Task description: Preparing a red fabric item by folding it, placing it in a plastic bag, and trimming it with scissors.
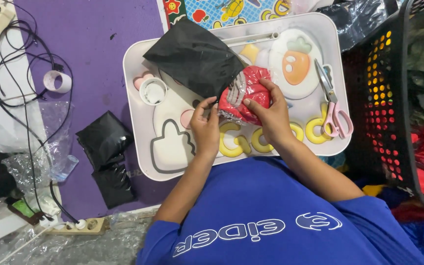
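A purple mat [99,59] covers the floor, and on it sits a white lap tray [138,98] printed with a rabbit outline, yellow letters and a carrot picture; every place below is told from this tray. Over its middle, both hands are closed on a red item in a clear plastic bag [245,94]. The right hand [267,112] wraps the bag's right and lower side with fingers curled over the top, while the left hand [204,125] pinches its lower left corner between thumb and fingertips. The bag lies directly between the hands, slightly farther from the body than the wrists, its long axis running roughly left to right with a slight tilt; the right hand carries more of it, the left only an edge. Its upper left end touches or slips under the open edge of a black plastic pouch [195,58], which rests tilted across the tray's upper left part; whether the bag is partly inside cannot be told. A small white tape roll [153,91] lies on the tray just left of the pouch. Pink-handled scissors [333,105] lie near the tray's right edge, well apart from the hands. Left of the tray, on the mat, lie two more black pouches [108,157], another tape roll [57,81] and loose cables [20,88]. Right of the tray stands a dark mesh basket [388,83].
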